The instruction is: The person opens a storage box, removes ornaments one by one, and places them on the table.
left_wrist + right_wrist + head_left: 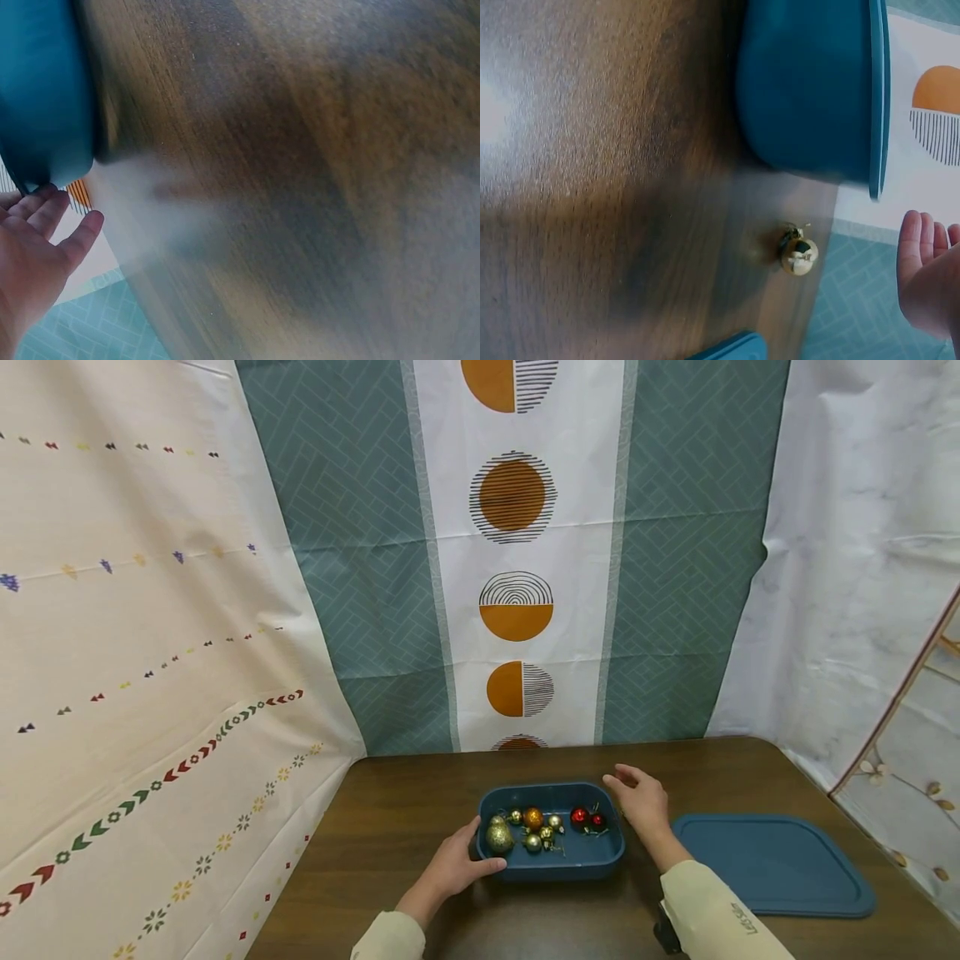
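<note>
A dark blue rectangular box [555,870] stands on the table, holding several small Christmas baubles. Inside are a large glittery gold bauble [499,837] at the left, an orange one [533,818] near the middle and a red one [580,816] towards the right. My left hand [457,860] rests against the box's left end, thumb by the front rim, fingers fairly straight. Just off the box's right end, my right hand [639,799] hovers with loosely bent fingers and nothing visible in them. One gold bauble [800,256] lies on the table beside the box in the right wrist view.
A flat blue lid [772,864] lies on the brown wooden table [390,810], to the right of the box. Patterned cloth [517,610] hangs behind the table, with more cloth at both sides.
</note>
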`<state>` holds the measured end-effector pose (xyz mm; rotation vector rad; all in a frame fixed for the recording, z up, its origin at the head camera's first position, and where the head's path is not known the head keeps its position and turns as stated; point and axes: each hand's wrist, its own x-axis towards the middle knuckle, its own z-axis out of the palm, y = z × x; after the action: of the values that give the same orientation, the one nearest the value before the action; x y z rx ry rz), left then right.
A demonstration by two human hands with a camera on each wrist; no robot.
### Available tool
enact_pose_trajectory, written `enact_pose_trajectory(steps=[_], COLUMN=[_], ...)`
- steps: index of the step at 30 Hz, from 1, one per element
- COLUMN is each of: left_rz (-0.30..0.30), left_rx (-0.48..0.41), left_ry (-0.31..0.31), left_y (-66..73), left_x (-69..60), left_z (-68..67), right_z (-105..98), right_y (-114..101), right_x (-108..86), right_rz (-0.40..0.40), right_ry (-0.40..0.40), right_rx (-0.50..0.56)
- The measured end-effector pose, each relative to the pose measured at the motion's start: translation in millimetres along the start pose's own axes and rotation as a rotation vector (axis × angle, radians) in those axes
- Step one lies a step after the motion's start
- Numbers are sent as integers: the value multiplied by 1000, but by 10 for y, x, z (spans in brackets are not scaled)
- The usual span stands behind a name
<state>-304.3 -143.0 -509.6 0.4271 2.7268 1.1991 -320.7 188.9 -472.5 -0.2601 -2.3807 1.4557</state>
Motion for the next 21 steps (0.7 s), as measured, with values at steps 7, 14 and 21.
enact_pose_trajectory(steps=[7, 14, 21], left_rz=[1, 11, 19], left_rx=[-5, -10, -11], left_ry=[1, 1, 6], left_y=[-18, -8, -5], left_x=[-5, -15, -11], left_z=[14, 11, 5], right_z=[108, 196, 285], right_y=[-31, -46, -80], right_x=[-19, -43, -91], right_rz=[0, 6, 7], right_ry=[-6, -57, -84], right_rx=[14, 26, 26])
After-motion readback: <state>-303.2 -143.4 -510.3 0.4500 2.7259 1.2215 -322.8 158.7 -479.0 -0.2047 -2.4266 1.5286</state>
